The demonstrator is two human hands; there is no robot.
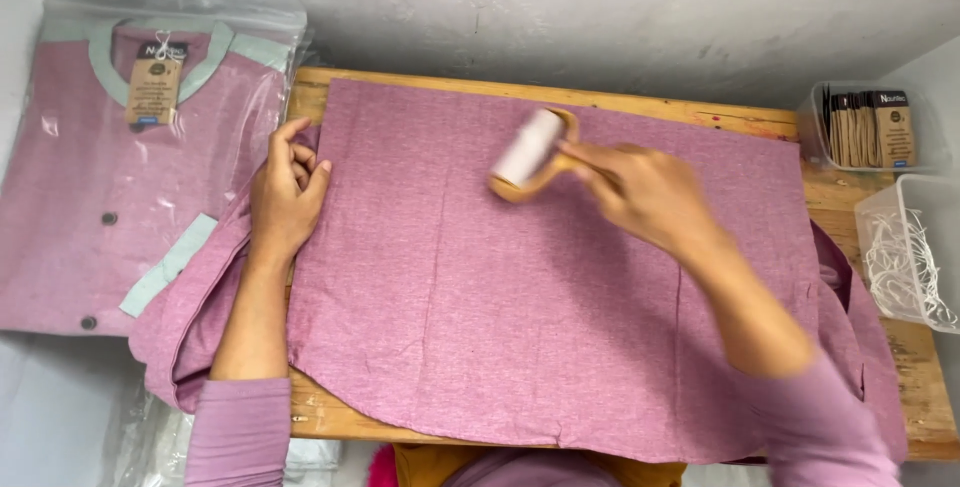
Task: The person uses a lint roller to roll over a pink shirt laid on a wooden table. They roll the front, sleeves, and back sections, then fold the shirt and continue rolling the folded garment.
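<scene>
The pink cloth (pixel 520 297) is spread over the table (pixel 620 102), pinned at its left edge by the flat, loosely curled left hand (pixel 285 192), while a lint roller (pixel 528 152) is gripped in the right hand (pixel 645 192); if pinned loosely, the cloth could be bunched by the roller.

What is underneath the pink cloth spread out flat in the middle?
A wooden board lies under the pink cloth; only its edges and corners show. The rest is covered, so anything else underneath cannot be seen.
</scene>
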